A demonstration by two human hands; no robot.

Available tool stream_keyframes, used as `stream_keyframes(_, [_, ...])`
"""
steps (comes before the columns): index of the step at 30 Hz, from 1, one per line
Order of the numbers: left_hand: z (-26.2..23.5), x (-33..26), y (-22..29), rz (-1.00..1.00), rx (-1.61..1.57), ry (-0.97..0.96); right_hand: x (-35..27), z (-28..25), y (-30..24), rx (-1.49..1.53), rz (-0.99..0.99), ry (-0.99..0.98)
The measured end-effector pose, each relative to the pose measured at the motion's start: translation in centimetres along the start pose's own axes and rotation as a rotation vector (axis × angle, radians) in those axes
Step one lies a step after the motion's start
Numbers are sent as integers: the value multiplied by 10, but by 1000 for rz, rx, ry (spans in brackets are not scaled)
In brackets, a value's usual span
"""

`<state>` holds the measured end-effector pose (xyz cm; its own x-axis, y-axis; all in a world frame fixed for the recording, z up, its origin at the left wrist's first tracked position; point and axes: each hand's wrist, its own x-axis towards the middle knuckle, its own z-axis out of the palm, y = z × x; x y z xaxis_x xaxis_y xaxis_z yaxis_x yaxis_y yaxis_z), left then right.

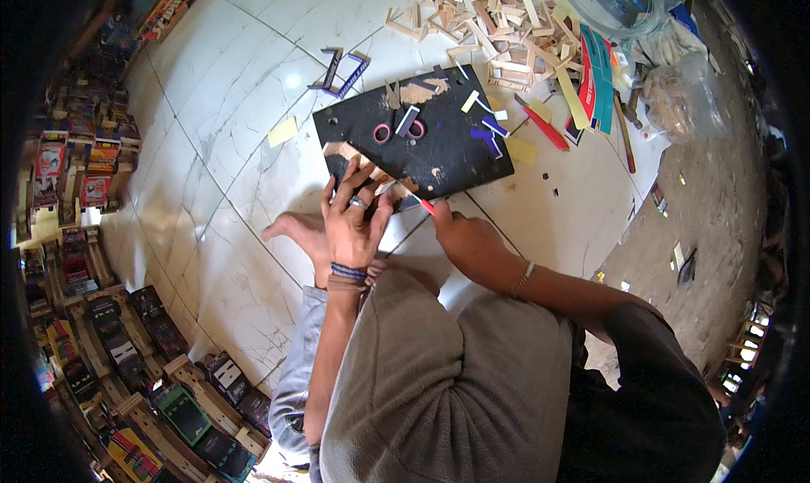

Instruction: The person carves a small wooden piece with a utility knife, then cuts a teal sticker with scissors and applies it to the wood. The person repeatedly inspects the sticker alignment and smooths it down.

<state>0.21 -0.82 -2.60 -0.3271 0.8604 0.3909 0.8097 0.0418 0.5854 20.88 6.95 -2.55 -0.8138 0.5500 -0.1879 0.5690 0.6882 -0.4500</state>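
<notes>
Wood strip, thin and pale, lies at the near edge of the black board on the white tiled floor, and the left hand presses flat on it with its fingers spread. The right hand is closed around a red-tipped cutter whose tip sits just beside those fingers. I think the blade could slip and nick a finger because they are so close, or the strip could slide if the pressing hand lets up; scissors and a pile of wood scraps lie farther back.
</notes>
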Motion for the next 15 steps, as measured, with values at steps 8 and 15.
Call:
stream_keyframes(8, [-55,11,38,-494,-1000,321,5,-59,-20,421,86,73])
stream_keyframes(15, [-88,7,62,-643,-1354,318,50,-108,-78,934,-201,247])
